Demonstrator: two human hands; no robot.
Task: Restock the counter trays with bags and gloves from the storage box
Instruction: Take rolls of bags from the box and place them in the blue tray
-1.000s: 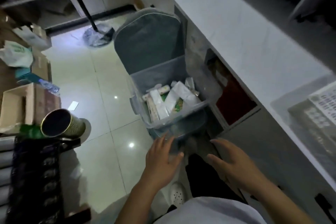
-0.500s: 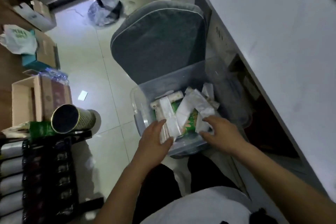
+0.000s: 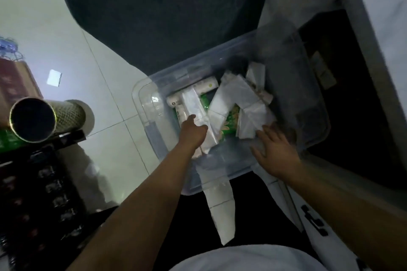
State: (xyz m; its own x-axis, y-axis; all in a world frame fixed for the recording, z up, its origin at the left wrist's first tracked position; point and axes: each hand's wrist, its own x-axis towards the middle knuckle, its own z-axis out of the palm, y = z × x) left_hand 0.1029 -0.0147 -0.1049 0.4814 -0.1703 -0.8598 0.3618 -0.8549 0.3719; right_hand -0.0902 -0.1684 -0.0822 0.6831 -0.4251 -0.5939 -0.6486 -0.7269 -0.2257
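Observation:
A clear plastic storage box (image 3: 143, 103) stands on the floor below me. It holds several white packs of bags or gloves (image 3: 233, 97) and a green printed pack (image 3: 231, 121). My left hand (image 3: 193, 132) reaches into the box and closes around a long white pack (image 3: 193, 105) at the left side. My right hand (image 3: 275, 149) is over the box's near right part, fingers spread, fingertips touching a folded white pack (image 3: 251, 121). Whether it grips that pack is unclear.
A dark grey padded lid or cushion (image 3: 167, 11) leans behind the box. The white counter front (image 3: 374, 6) with a dark cupboard opening (image 3: 352, 94) runs along the right. At left are a metal mesh cylinder (image 3: 44, 119), a black rack (image 3: 37, 193) and pale floor tiles.
The view has dropped closer to the box. Both hands went from outside its near edge down into it; my left hand has closed on the long white pack.

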